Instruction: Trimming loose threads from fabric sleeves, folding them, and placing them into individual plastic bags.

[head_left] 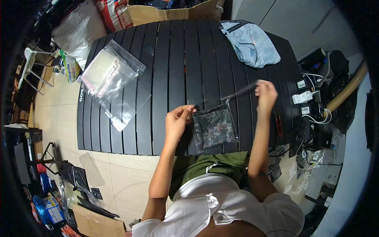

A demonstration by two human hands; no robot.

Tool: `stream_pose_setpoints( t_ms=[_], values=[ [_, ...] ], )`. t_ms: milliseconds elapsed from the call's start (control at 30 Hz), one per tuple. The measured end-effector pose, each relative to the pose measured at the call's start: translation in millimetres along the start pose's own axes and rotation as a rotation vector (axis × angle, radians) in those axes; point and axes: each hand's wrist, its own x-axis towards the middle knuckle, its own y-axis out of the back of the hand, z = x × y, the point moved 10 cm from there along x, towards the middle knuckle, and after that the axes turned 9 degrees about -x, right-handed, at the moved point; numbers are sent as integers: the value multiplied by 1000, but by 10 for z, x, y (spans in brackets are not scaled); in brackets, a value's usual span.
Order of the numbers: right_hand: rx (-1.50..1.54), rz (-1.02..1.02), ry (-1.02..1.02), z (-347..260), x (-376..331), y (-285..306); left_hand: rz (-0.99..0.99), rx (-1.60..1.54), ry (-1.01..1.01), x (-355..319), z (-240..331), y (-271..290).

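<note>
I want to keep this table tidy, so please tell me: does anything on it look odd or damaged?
Nothing looks spilled. The blue cloth lies crumpled far right on the table, and clear bags overlap askew at left. A thin strip slants from the camouflage packet to the right hand; whether it is torn, I cannot tell.

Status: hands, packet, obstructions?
Left hand pinching bagged camouflage packet near top-left corner. Right hand holding thin clear strip. Nothing lying on packet; red tool off right.
</note>
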Motion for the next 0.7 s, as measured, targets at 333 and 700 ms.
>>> stream_pose_setpoints(
  t_ms=[333,700],
  values=[
    [-575,-123,715,-1234,-515,145,173,769,-809,-637,1054,-443],
    [184,-970,10,-1118,-1630,-941,-77,766,-589,-1024,1068,-273]
  ],
)
